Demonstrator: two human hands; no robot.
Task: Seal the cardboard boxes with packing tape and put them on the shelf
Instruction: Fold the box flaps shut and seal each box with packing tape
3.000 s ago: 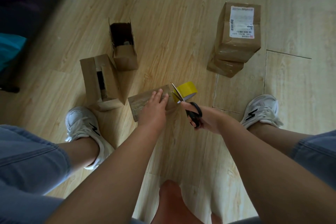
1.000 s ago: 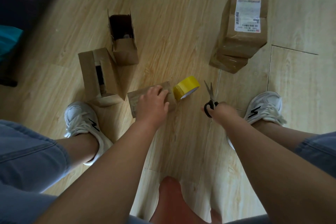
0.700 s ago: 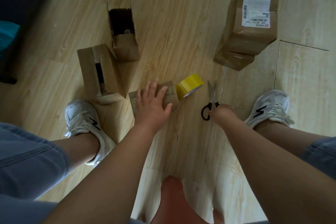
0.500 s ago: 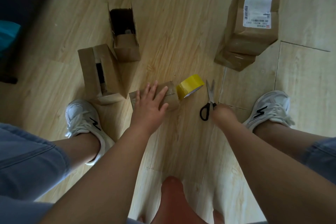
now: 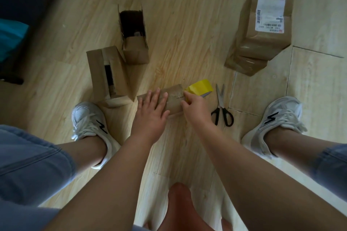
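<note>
Small box (image 5: 173, 97) beside yellow tape (image 5: 201, 86), scissors (image 5: 221, 107) just beyond

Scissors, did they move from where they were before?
Yes. The scissors were above the yellow tape roll; now they lie on the floor to its right, out of the right hand.

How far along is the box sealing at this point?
Done, apparently: taped boxes stacked at upper right. In hand: the left hand presses flat on a small box while the right hand works at its end by the yellow tape roll; scissors lie beside. Left: two open boxes, and all shelving; no shelf shows.
</note>
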